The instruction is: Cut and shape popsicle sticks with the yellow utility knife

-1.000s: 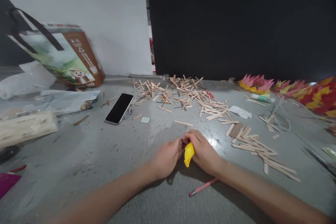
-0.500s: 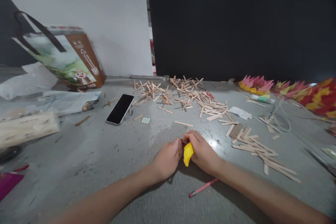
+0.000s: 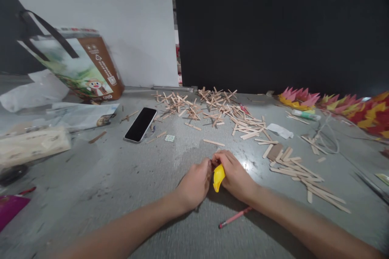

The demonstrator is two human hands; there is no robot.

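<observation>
My right hand (image 3: pixel 235 175) is curled around a smooth yellow piece (image 3: pixel 218 178) with a curved outline. Most of it is hidden in the palm, so its kind does not show. Close beside it, my left hand (image 3: pixel 196 183) is closed, thumb and fingers pinched together towards the right fingertips. What the left fingers hold, if anything, is hidden. A pink pencil (image 3: pixel 235 217) with an eraser end lies on the grey table (image 3: pixel 106 174), partly under my right forearm. Beyond my hands rests a single wooden craft stick (image 3: pixel 214 143).
Loose craft sticks (image 3: pixel 304 174) spread along the right, with crossed sticks (image 3: pixel 179 103) heaped behind. A phone (image 3: pixel 140 124) lies left of centre, and a printed bag (image 3: pixel 82 64) stands at the back left. Folded paper pieces (image 3: pixel 299 98), a glue stick (image 3: pixel 305 115) and scissors (image 3: pixel 372 186) are at right.
The whole view has shifted slightly, with the table's things appearing a little further right. Both hands keep nearly the same pose around the yellow piece.
</observation>
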